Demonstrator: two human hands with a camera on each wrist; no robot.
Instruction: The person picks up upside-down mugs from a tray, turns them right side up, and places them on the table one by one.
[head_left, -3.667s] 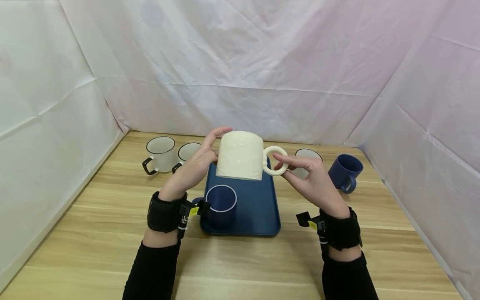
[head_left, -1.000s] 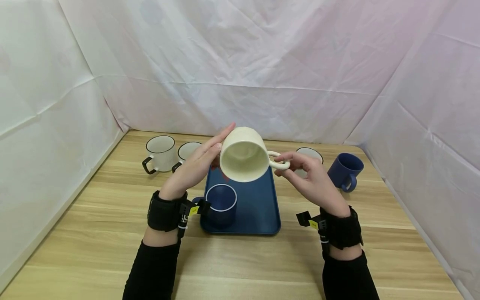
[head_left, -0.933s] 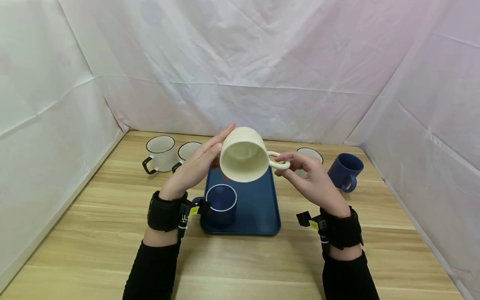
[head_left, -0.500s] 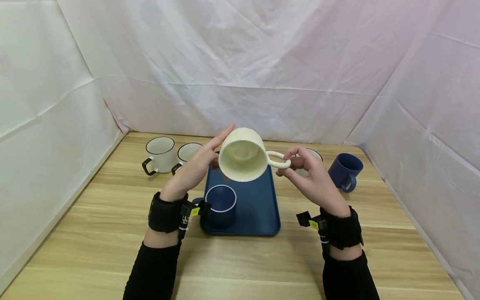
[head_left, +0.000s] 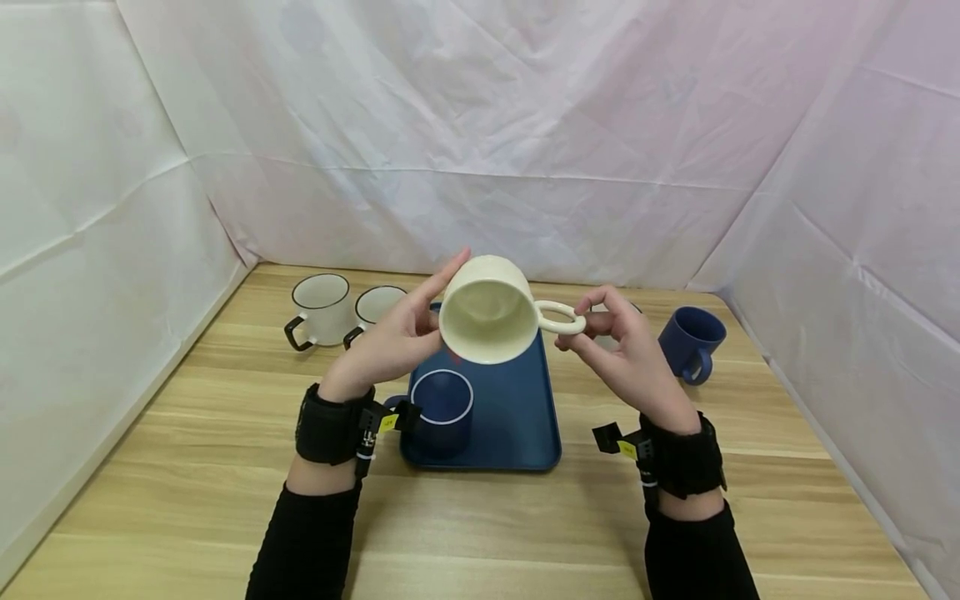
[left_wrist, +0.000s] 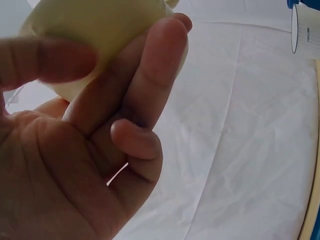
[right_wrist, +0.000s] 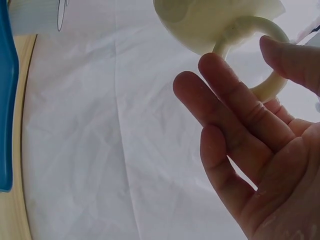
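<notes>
A cream mug (head_left: 487, 312) with a ring handle (head_left: 561, 317) hangs in the air above the far end of a blue tray (head_left: 517, 417), its mouth turned toward me. My left hand (head_left: 442, 304) holds its body, long fingers lying along the far left side and thumb at the rim. In the left wrist view the fingers (left_wrist: 150, 65) press on the mug (left_wrist: 100, 30). My right hand (head_left: 581, 321) pinches the ring handle; the right wrist view shows the thumb on the handle (right_wrist: 267, 85) and the other fingers (right_wrist: 235, 95) stretched beneath it.
A dark blue mug (head_left: 442, 408) stands on the tray's near left corner. Two white mugs with black rims (head_left: 321, 307) (head_left: 375, 307) sit at the back left and a blue mug (head_left: 690, 342) at the back right. White sheets wall in the wooden table (head_left: 480, 533).
The mug has been tipped from bottom-up to mouth toward me. In the last second the handle rose a little and my right fingers shifted on the ring.
</notes>
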